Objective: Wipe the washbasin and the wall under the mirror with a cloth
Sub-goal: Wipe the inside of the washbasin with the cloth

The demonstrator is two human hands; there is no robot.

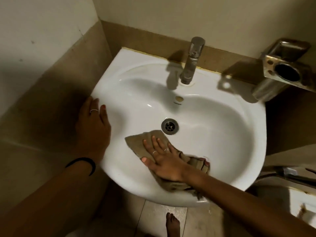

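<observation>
A white washbasin (222,127) fills the middle of the view, with a round metal drain (169,126) at its bottom. A brown cloth (136,141) lies inside the bowl, just in front of the drain and draped over the near rim. My right hand (164,161) lies flat on the cloth with fingers spread, pressing it against the basin. My left hand (94,124) rests on the basin's left rim, fingers extended, holding nothing. The wall (171,16) rises behind the basin; no mirror is visible.
A metal tap (191,62) stands at the basin's back edge. A metal holder (283,69) is fixed to the wall at the right. Another tap handle (290,175) sticks out at lower right. A bare foot (172,223) stands on the tiled floor below.
</observation>
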